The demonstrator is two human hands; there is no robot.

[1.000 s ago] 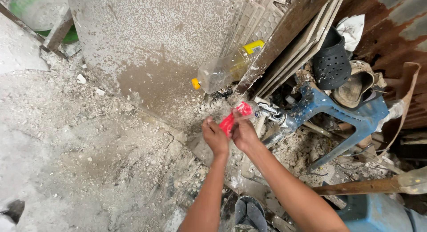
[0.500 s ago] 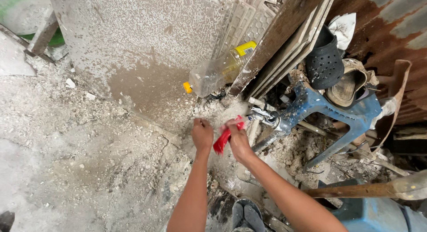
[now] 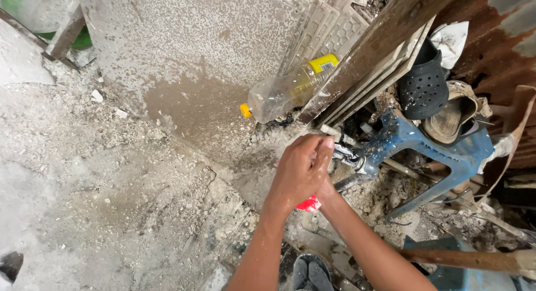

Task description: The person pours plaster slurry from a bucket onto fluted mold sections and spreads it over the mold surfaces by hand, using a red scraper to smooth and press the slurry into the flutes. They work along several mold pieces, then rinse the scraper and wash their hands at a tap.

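The left hand is folded over the right hand, and both sets of fingers are closed around a small red object, of which only the lower end shows beneath the palms, low by the wet grey tile and just beside the metal tap fitting. To do this well, the grip looks best kept snug and low over the rubble-strewn floor, wrists steady, so the piece cannot slip into the debris; the plastic bottle with the yellow cap leaning above should be left undisturbed
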